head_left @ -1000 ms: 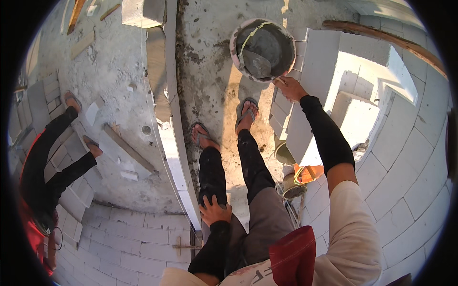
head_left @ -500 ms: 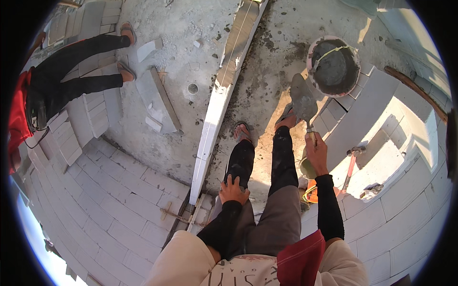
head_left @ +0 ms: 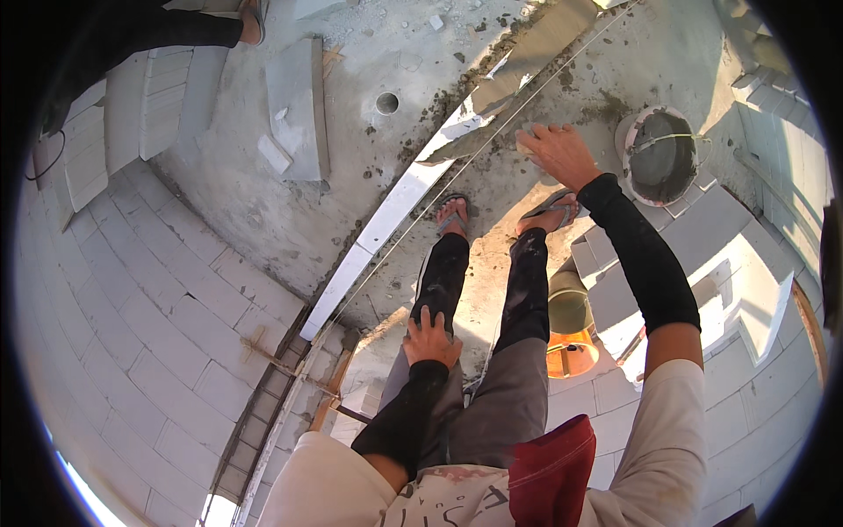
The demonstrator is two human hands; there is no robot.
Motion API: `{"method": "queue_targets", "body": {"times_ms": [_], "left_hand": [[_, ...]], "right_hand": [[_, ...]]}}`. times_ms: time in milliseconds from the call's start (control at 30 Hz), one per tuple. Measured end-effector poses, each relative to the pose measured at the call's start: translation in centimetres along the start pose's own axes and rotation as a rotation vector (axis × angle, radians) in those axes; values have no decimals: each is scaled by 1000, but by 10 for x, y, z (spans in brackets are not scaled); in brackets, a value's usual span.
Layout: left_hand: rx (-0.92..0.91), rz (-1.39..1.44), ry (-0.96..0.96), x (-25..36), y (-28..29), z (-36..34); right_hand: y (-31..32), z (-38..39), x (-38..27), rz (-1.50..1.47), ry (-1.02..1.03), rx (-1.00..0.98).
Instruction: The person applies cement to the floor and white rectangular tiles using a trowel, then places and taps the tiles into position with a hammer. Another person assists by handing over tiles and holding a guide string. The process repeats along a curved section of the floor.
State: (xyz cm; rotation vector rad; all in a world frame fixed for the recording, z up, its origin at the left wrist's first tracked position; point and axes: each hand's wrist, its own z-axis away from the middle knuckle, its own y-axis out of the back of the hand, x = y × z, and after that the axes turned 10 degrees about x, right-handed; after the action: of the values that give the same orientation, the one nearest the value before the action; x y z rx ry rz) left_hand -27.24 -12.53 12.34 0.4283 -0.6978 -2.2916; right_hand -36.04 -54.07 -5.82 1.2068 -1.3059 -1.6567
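Note:
My right hand (head_left: 558, 155) is closed round the handle of a trowel (head_left: 458, 146), reaching forward past my right foot. The trowel's grey blade lies over a low row of white blocks (head_left: 386, 224); whether it touches the top cannot be told. Wet grey mortar (head_left: 544, 39) covers the far part of that row. A taut string (head_left: 562, 72) runs along its right side. My left hand (head_left: 431, 339) rests on my left knee, fingers spread, holding nothing. Right of my right hand stands a round bucket (head_left: 629, 156) with mortar inside and a thin handle across it.
Block walls rise at left (head_left: 132, 342) and right (head_left: 746, 422). Cut block pieces (head_left: 299, 114) lie on the concrete floor near a round hole (head_left: 387, 104). An orange container (head_left: 571, 354) sits beside my right leg. Another person's dark trouser leg (head_left: 167, 39) shows at upper left.
My right hand has swung forward and left with the trowel, from beside the bucket to the block row. My view has shifted. The left hand stays on the knee.

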Motion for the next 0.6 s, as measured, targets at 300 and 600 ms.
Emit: {"method": "queue_targets", "body": {"times_ms": [300,600], "left_hand": [[-34,31,62,-12,-13,9],[50,-17,22,-22,-3,4]], "right_hand": [[-9,21,9,-9,-179,-56],[-34,91,-132,-368,-628,-99]]}}
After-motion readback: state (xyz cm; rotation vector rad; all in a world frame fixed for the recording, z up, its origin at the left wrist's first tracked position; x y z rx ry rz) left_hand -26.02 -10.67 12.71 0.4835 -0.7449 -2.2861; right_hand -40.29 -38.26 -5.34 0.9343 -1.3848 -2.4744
